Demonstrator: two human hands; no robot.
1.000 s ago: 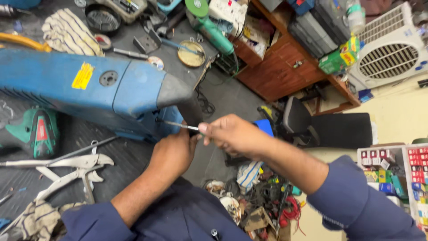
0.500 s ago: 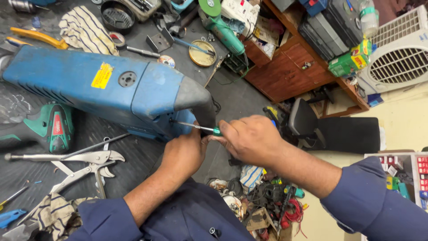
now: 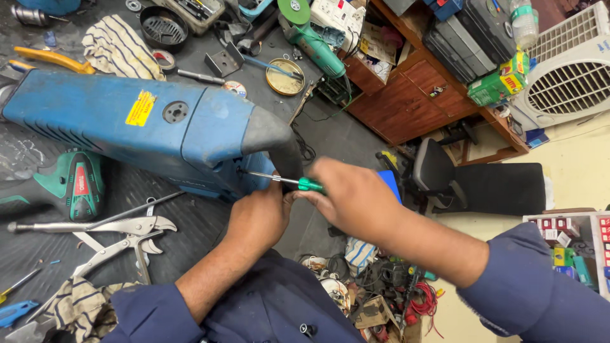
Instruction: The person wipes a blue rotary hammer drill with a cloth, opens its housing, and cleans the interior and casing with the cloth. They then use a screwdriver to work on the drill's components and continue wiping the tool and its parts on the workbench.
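1. the big blue power tool (image 3: 146, 127) lies on the dark workbench (image 3: 190, 222), its black nose at the bench edge.
2. the right hand (image 3: 356, 200) wraps a green-handled screwdriver (image 3: 286, 181), tip set into the housing.
3. the left hand (image 3: 257, 216) braces underneath; whether its fingers grip anything i cannot tell.
4. keep the shaft square to the screw and press in firmly.

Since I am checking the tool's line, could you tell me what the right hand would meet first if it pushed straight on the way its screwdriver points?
The right hand points its green-handled screwdriver leftward; the tip already seems to touch the blue power tool beside the left hand, though depth is unclear.
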